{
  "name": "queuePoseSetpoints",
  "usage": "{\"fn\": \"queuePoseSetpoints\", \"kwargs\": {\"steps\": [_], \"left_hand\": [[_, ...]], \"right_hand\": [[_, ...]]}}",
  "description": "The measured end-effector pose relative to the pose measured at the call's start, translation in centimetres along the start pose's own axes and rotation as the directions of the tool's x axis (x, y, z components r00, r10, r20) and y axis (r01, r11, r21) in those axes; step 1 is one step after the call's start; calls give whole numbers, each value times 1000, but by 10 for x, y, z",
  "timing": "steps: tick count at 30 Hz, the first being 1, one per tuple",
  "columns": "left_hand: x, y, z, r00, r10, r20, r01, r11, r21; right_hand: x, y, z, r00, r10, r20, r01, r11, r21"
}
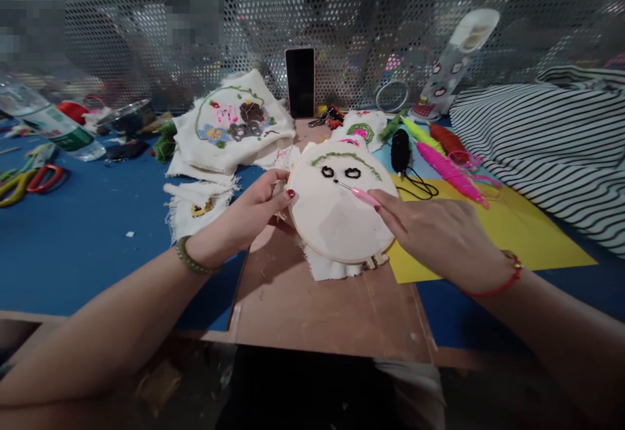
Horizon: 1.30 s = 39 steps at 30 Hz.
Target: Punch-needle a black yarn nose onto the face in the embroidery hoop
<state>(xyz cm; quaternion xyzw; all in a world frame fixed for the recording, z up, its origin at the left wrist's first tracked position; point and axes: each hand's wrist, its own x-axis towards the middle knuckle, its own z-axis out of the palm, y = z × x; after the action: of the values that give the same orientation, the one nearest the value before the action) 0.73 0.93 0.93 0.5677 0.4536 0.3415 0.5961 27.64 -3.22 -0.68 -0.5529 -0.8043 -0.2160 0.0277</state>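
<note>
My left hand (266, 205) grips the left rim of a round embroidery hoop (296, 221), thumb on top and fingers behind. White cloth (342, 228) is stretched in the hoop, with a green stitched arc and two black looped outlines on it. In my right hand (430, 228) is a punch needle (364, 197) with a pink handle, its metal tip against a small black spot below the outlines. The hoop's screw clamp (375, 262) points toward me. A skein of black yarn (401, 151) lies to the right of the hoop, its strand trailing toward it.
Embroidered cloths (234, 124) lie at the back left, near a phone (300, 83) standing upright. Scissors (43, 179) and a plastic bottle (63, 130) are on the left. Pink yarn (449, 171), a yellow sheet (527, 234) and striped fabric (541, 150) occupy the right. Perforated metal (244, 19) closes the back.
</note>
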Motion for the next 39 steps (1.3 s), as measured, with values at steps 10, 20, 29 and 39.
{"fn": "queuePoseSetpoints", "kwargs": {"steps": [10,20,29,39], "left_hand": [[-3,3,4,999,52,-11,-52,998,25],[0,5,1,995,93,-22,-91,993,69],[-4,3,9,996,60,-58,-58,998,30],[-3,4,8,995,4,-100,-1,1000,29]], "right_hand": [[4,-12,-14,997,-46,56,47,999,-9],[9,-5,1,998,15,-60,-12,999,44],[12,-10,3,998,6,-56,-1,996,90],[10,5,16,983,34,-179,76,815,574]]}}
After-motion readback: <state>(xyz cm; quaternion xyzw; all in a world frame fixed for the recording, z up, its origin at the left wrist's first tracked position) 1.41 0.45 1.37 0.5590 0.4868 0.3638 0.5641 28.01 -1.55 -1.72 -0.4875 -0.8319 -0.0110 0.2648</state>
